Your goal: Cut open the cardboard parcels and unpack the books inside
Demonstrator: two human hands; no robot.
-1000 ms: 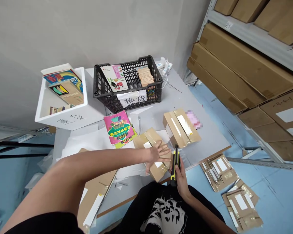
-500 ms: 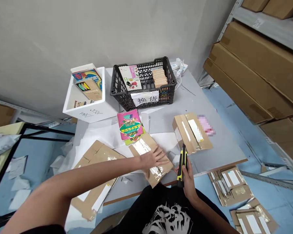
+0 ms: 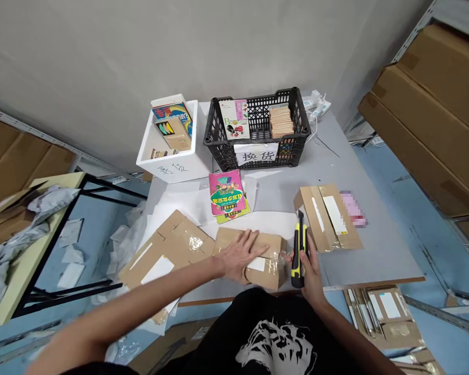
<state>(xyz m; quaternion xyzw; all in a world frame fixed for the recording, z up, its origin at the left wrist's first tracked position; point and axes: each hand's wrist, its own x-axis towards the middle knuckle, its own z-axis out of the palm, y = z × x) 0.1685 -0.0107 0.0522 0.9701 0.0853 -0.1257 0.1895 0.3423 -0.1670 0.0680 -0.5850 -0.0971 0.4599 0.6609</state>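
My left hand (image 3: 238, 255) lies flat with spread fingers on top of a taped brown cardboard parcel (image 3: 268, 273), near its left end. My right hand (image 3: 311, 271) grips a yellow-and-black utility knife (image 3: 299, 250) upright, just beside the parcel's right end. The blade is not clearly visible. Clear tape with a white label crosses the parcel's near face. A flattened cardboard mailer (image 3: 166, 255) lies to the left, under my left forearm. A second taped parcel (image 3: 328, 219) rests to the right of the knife.
The grey table (image 3: 375, 255) holds a pink-and-green book (image 3: 226, 194), white paper sheets, a black plastic crate (image 3: 219, 148) and a white foam box (image 3: 180, 166). Flattened mailers (image 3: 386, 317) lie on the blue floor. Cartons fill the shelves at right; a side table stands at left.
The parcel has turned and now lies square to the table's near edge. My left hand stays on it, and the knife remains upright beside it. The view has swung left.
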